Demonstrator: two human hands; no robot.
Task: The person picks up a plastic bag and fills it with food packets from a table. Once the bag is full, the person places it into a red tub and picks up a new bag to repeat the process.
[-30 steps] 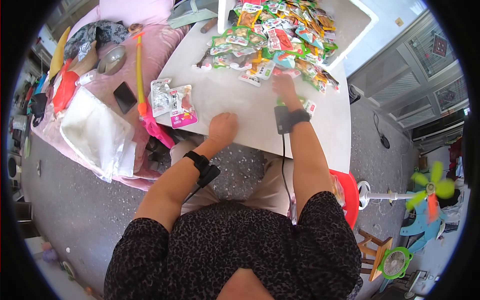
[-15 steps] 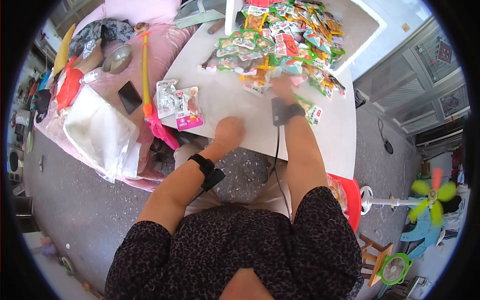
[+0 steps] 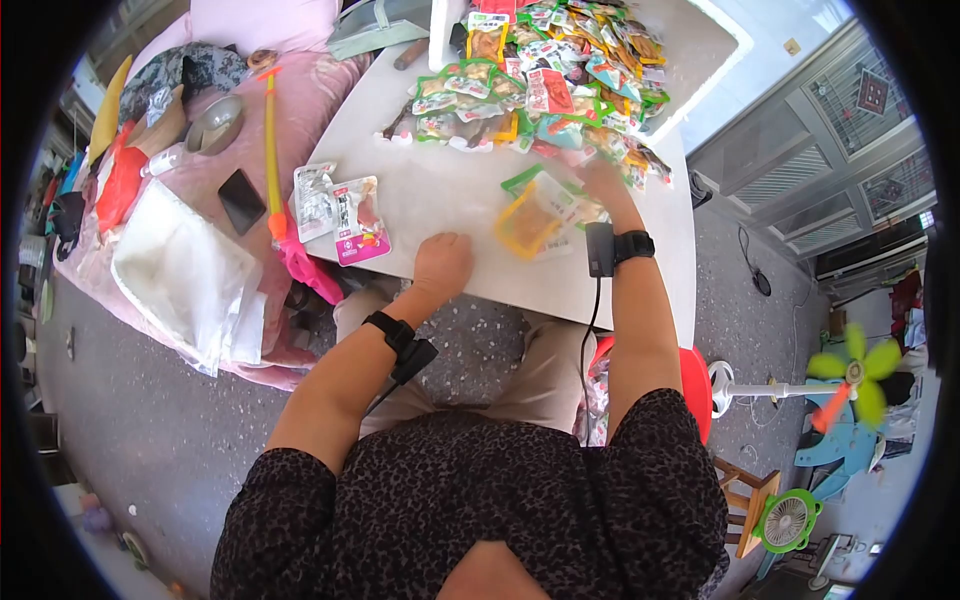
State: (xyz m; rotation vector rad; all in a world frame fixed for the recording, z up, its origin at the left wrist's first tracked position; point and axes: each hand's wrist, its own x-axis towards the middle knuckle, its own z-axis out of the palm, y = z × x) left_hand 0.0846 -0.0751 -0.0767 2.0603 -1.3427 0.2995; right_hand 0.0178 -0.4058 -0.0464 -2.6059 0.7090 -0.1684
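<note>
My left hand [image 3: 443, 264] rests at the table's near edge, fingers curled into a loose fist, with nothing seen in it. To its left lie a silver foil pouch [image 3: 314, 202] and a white-and-pink snack pouch [image 3: 360, 222]. My right hand [image 3: 606, 188] is at the near right side of the heap of snack packets [image 3: 550, 92], its fingers smeared by motion. Just left of that hand and wrist are blurred yellow and green snack packets [image 3: 535, 218]; whether the fingers grip any of them cannot be made out.
A white foam box [image 3: 725, 60] lies tipped behind the heap on the white table [image 3: 420, 190]. On the left, a pink-covered bed [image 3: 300, 110] holds a phone [image 3: 241, 201], a metal bowl [image 3: 215, 125] and white plastic sheeting [image 3: 180, 270]. Fans stand at the right.
My right hand has shifted right, and yellow and green packets now lie nearer me, apart from the heap. My left hand stays at the table edge. The whole view has shifted slightly.
</note>
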